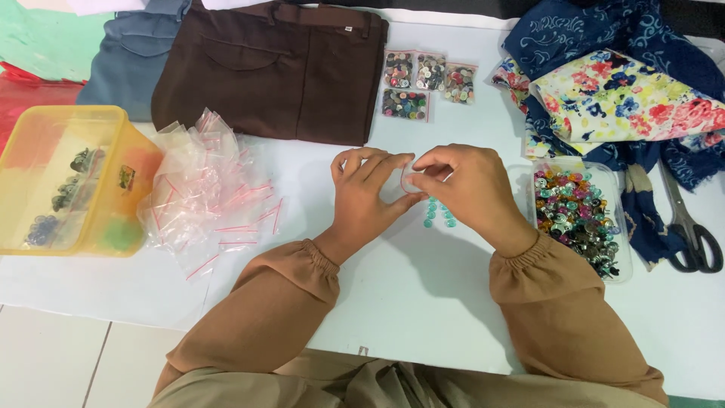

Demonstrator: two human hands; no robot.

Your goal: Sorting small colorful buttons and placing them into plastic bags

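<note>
At the centre of the frame the left hand and the right hand meet over a white table, both pinching a small clear plastic bag between thumbs and fingertips, so each hand is closed narrowly on the bag's edge. Just below the bag, on the table between the two wrists, lies a little cluster of teal buttons, apart from both hands. To the right of the right hand stands a clear tray of mixed buttons, close beside the wrist. Further right, at the frame's edge, a pair of scissors lies near a heap of floral and dark blue fabric in the upper right. Above the hands, four small bags filled with buttons lie in a group beside folded brown trousers at top centre. Left of the hands is a loose pile of empty zip bags with red strips, and at the far left a yellow plastic container holds some dark small items, too blurred to tell.
</note>
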